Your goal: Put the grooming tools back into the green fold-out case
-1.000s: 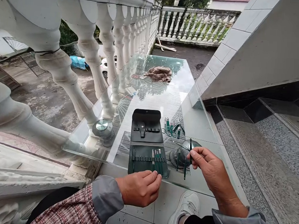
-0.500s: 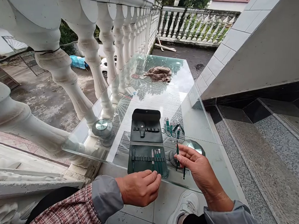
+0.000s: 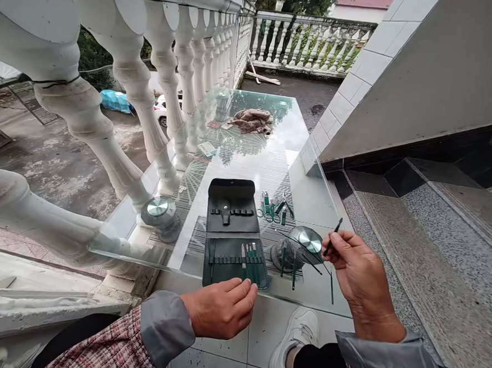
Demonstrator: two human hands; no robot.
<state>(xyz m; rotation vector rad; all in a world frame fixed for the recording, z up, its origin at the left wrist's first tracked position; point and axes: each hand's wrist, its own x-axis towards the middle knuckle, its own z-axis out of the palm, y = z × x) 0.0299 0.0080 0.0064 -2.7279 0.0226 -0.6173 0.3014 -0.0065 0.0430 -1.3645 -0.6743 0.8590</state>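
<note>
An unfolded dark green manicure case (image 3: 237,223) lies on the glass table, with several slim tools (image 3: 249,256) in the loops of its lower panel. My left hand (image 3: 224,307) is closed at the case's near edge, thumb and fingers pinched on it. Between the thumb and fingers of my right hand (image 3: 359,274) is a thin dark green manicure tool (image 3: 333,236), tilted, raised over the table's right side. Several slim green tools (image 3: 294,270) lie apart on the glass between case and hand. Behind them sits a cluster of nail clippers and scissors (image 3: 275,208).
The glass table (image 3: 226,166) rests on round metal-capped supports (image 3: 159,207). A crumpled brown cloth (image 3: 252,121) and a small card (image 3: 207,148) lie farther back. White balusters (image 3: 131,82) line the left; stone steps (image 3: 393,226) rise at right.
My right hand has moved right, away from the case, with a thin tool in it. Slim tools now show on the glass where it was. My left hand stays at the case edge.
</note>
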